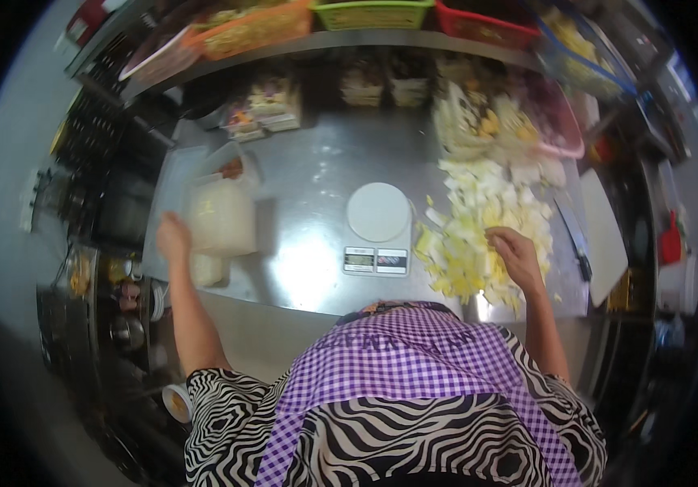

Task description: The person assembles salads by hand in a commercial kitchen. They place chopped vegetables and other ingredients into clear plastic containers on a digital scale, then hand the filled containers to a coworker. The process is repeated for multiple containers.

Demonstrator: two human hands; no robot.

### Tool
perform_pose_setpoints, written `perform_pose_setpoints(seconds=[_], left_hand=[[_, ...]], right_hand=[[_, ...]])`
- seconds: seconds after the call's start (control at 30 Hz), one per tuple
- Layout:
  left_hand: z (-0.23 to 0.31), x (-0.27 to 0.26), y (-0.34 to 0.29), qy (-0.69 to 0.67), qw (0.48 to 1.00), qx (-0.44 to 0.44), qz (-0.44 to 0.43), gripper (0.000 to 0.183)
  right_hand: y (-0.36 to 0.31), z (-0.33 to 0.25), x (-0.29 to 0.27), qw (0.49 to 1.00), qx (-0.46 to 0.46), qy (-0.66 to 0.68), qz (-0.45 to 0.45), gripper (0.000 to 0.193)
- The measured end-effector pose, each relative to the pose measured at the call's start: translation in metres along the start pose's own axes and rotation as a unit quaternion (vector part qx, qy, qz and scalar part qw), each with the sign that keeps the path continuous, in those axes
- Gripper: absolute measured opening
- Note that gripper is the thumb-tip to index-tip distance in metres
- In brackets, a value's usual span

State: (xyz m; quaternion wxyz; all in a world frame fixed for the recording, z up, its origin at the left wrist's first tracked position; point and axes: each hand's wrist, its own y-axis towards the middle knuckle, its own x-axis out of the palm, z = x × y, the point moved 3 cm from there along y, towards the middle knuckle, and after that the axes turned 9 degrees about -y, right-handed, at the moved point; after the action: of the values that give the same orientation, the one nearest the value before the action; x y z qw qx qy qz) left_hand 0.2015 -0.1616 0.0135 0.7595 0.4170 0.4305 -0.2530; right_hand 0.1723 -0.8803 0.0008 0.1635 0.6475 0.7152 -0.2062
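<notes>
The left hand [173, 235] is at the left side of a pale container [223, 217] on the metal table [304, 178], and I cannot tell if its fingers grasp the edge. The right hand [515, 253], with fingers bent, is over the heap of chopped cabbage [467, 252] on the right part of the table, but whether it grips a piece, I cannot tell. Between the two hands stands a white scale [379, 213], and a knife [574, 235] lies just beside the cabbage.
</notes>
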Motion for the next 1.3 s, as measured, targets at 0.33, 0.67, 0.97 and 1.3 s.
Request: perform_pose_setpoints(seconds=[0.33,0.67,0.97,1.3], left_hand=[[0.264,0.035,-0.082,-0.304,0.853,0.403,-0.13,0.032],[0.365,0.073,-0.155,-0.333,0.812,0.442,-0.184,0.048],[0.409,0.066,-0.339,-0.126,0.724,0.495,-0.463,0.125],[0.475,0.128,-0.317,-0.306,0.748,0.404,-0.428,0.088]], right_hand=[[-0.052,0.044,-0.011,0.997,0.028,-0.072,0.023,0.021],[-0.097,0.056,-0.008,0.952,0.036,-0.303,0.032,0.076],[-0.08,0.093,0.039,0.895,-0.108,-0.432,0.022,0.105],[0.015,0.071,0.047,0.918,-0.073,-0.386,0.053,0.067]])
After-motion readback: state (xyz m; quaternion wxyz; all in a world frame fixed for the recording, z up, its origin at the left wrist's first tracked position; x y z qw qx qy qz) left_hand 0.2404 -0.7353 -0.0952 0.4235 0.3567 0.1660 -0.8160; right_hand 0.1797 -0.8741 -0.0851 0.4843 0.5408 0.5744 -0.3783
